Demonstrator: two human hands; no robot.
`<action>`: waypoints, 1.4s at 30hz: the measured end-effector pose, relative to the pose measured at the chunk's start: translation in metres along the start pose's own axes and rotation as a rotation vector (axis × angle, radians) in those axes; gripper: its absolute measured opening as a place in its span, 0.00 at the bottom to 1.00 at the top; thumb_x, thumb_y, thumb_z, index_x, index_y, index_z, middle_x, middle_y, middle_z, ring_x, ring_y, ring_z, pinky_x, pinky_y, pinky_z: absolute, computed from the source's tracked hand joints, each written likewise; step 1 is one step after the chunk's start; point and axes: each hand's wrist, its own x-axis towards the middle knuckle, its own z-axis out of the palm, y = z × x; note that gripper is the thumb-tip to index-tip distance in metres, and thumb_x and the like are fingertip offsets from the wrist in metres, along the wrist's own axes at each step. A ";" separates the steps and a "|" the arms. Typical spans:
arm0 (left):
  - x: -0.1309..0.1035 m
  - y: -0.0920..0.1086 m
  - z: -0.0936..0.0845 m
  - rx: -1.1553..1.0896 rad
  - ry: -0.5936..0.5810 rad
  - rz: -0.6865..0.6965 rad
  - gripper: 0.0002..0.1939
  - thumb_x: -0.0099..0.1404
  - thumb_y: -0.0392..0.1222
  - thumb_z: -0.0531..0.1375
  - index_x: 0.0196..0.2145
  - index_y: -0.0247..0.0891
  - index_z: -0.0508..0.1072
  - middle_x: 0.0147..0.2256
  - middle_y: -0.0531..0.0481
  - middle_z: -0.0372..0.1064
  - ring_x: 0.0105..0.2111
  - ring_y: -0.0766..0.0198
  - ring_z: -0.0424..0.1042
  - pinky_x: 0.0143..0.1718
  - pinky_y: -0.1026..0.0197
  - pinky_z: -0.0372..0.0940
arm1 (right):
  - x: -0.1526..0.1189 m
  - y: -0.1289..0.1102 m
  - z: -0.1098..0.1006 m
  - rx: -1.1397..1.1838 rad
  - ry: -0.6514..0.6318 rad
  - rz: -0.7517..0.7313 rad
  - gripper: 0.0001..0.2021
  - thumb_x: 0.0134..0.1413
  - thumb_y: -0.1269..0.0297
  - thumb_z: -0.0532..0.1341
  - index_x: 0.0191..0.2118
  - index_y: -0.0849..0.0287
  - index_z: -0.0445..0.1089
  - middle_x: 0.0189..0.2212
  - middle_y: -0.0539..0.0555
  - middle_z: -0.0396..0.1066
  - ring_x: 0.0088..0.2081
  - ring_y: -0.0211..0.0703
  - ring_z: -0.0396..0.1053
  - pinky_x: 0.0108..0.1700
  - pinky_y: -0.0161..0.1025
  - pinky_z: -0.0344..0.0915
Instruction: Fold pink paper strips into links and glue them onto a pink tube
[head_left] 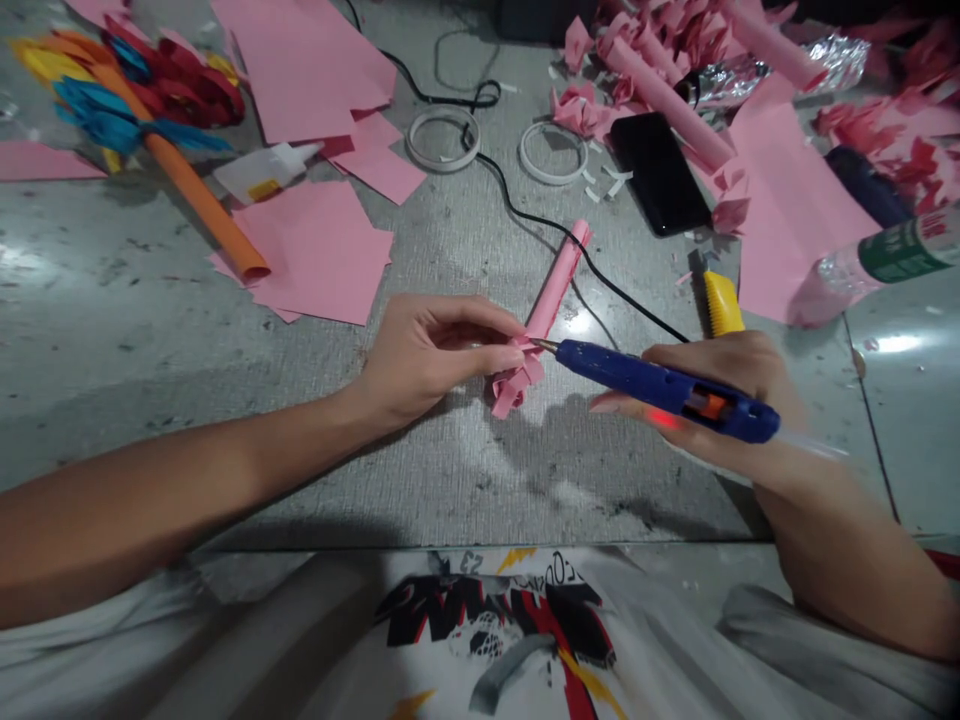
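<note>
Head view shows, at the far left of the desk (450, 490), an orange tube (196, 205) tied with blue paper (105, 115), beside a small glue bottle (251, 178) and pink sheets (322, 250). Right of these, the left hand (427, 350) pinches a pink ruffle (517, 385) between thumb and fingers at the near end of a pink tube (556, 280), which lies slantwise near the middle of the desk. The tube looks light and fairly stiff lengthwise but could crush if squeezed; its bare far half seems the safest hold. The ruffle looks soft and easily bent, best pinched gently at its base, clear of the hot tip. Farther off lie two white rings (442, 165) and a black cord (525, 213). To the right, the right hand (750, 365) wraps around a blue glue gun (637, 380), its tip at the ruffle just beside the left fingertips; whether the trigger is pressed, I cannot tell. Beyond are a phone (660, 175), a yellow comb-edged piece (722, 303) and, farthest right, a clear bottle (847, 270).
</note>
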 end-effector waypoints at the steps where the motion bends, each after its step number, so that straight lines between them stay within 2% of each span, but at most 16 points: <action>1: 0.000 0.000 0.000 -0.008 -0.002 0.008 0.07 0.58 0.40 0.77 0.35 0.40 0.87 0.37 0.47 0.85 0.38 0.58 0.84 0.44 0.57 0.80 | 0.000 0.000 0.000 -0.016 0.003 -0.006 0.24 0.68 0.45 0.67 0.26 0.55 0.67 0.18 0.42 0.52 0.20 0.33 0.45 0.23 0.38 0.48; 6: 0.000 0.001 0.001 -0.026 -0.010 0.012 0.07 0.58 0.35 0.76 0.35 0.41 0.88 0.36 0.48 0.85 0.38 0.60 0.84 0.44 0.59 0.80 | 0.000 -0.002 0.001 -0.075 -0.002 0.015 0.26 0.66 0.48 0.70 0.24 0.55 0.62 0.19 0.42 0.49 0.21 0.34 0.44 0.24 0.37 0.48; 12: 0.000 0.000 0.001 0.009 0.023 0.002 0.07 0.57 0.36 0.77 0.35 0.41 0.88 0.36 0.48 0.85 0.37 0.58 0.84 0.43 0.57 0.81 | -0.004 0.001 0.003 -0.146 0.053 0.030 0.24 0.64 0.46 0.72 0.24 0.55 0.66 0.19 0.43 0.50 0.21 0.35 0.44 0.24 0.39 0.47; 21: 0.000 -0.001 0.001 0.008 0.021 -0.012 0.08 0.56 0.36 0.77 0.35 0.41 0.88 0.36 0.48 0.85 0.37 0.58 0.84 0.43 0.56 0.81 | -0.006 0.005 0.005 -0.186 0.065 0.012 0.25 0.64 0.48 0.72 0.24 0.55 0.65 0.19 0.42 0.51 0.22 0.35 0.45 0.25 0.39 0.46; 30: 0.000 -0.001 0.001 -0.037 -0.009 0.017 0.08 0.57 0.34 0.77 0.36 0.41 0.88 0.36 0.48 0.85 0.36 0.59 0.85 0.42 0.59 0.82 | -0.005 0.004 0.003 -0.086 0.046 0.008 0.23 0.65 0.49 0.72 0.25 0.55 0.67 0.19 0.42 0.50 0.22 0.34 0.44 0.24 0.38 0.46; 38: 0.000 0.000 0.000 -0.002 -0.024 0.007 0.07 0.57 0.38 0.77 0.35 0.41 0.87 0.36 0.47 0.85 0.37 0.58 0.84 0.43 0.55 0.81 | -0.004 0.000 0.002 -0.079 0.044 0.038 0.24 0.66 0.45 0.69 0.26 0.55 0.69 0.19 0.44 0.54 0.21 0.35 0.47 0.25 0.38 0.50; 42: -0.001 0.001 -0.001 0.023 -0.052 0.025 0.07 0.59 0.40 0.76 0.36 0.41 0.87 0.38 0.47 0.84 0.39 0.57 0.84 0.44 0.55 0.81 | -0.001 -0.005 0.000 -0.086 0.041 0.008 0.24 0.67 0.47 0.70 0.26 0.56 0.67 0.19 0.42 0.52 0.21 0.34 0.46 0.24 0.37 0.50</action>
